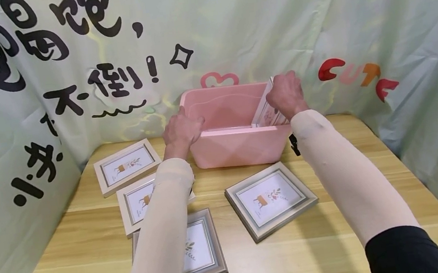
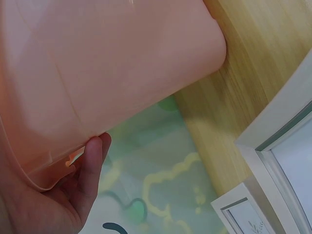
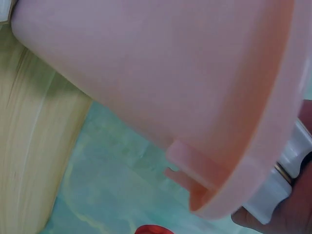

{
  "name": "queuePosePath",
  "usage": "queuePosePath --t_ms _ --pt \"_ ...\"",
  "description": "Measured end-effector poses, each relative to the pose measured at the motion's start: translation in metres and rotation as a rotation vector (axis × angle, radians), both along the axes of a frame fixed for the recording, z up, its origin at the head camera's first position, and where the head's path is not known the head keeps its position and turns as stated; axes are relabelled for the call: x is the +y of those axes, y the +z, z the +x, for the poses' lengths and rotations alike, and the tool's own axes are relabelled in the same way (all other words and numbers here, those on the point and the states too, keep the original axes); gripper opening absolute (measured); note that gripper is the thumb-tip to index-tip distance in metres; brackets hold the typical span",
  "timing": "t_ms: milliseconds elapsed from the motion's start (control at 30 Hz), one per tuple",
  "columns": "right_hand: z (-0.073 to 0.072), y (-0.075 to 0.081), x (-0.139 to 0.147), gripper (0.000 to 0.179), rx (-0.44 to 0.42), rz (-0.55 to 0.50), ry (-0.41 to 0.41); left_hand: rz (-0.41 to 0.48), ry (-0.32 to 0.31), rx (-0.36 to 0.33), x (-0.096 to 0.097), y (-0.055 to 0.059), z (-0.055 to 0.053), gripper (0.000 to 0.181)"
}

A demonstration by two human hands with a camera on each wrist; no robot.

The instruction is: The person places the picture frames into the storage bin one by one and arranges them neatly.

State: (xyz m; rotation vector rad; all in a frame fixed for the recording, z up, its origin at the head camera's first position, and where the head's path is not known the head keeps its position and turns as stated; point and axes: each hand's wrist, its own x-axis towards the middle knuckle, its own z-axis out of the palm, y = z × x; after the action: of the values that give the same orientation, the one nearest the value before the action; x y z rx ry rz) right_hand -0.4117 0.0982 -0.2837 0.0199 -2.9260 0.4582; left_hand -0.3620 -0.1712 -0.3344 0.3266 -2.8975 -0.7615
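A pink plastic bin [image 1: 241, 148] stands upright near the table's back edge. At its left end my left hand [image 1: 182, 131] grips the rim, the fingers curled under the lip in the left wrist view [image 2: 66, 202]. My right hand [image 1: 287, 94] holds a white picture frame [image 1: 262, 113], which leans at a slant inside the bin's right end. Two pale frame edges [image 3: 267, 197] show between the fingers in the right wrist view, beyond the bin's rim. The front wall hides the bin's floor and the frame's lower part.
A silver-grey picture frame [image 1: 272, 199] lies face up before the bin. To the left lie a beige frame [image 1: 128, 166], a whitish frame [image 1: 138, 201] and a grey-brown frame [image 1: 217, 252], partly behind my left arm. A printed curtain [image 1: 253, 16] hangs behind the wooden table [image 1: 270, 270].
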Motion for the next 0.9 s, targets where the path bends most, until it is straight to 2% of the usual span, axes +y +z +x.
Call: queuePosePath --t_ms 200,433,900 --pt "-0.0010 -0.0034 -0.0026 0.028 -0.002 0.016 -0.008 -0.003 0.000 0.010 -0.0002 0.0002 -0.0005 0.083" --pt "-0.0011 -0.0060 -0.0060 0.027 -0.003 0.091 -0.017 -0.003 0.007 0.002 -0.0010 -0.0007 -0.0002 0.083" --pt "0.0045 -0.0064 -0.0060 0.029 -0.021 0.075 0.017 -0.007 -0.004 0.011 -0.0012 -0.0028 -0.0015 0.084"
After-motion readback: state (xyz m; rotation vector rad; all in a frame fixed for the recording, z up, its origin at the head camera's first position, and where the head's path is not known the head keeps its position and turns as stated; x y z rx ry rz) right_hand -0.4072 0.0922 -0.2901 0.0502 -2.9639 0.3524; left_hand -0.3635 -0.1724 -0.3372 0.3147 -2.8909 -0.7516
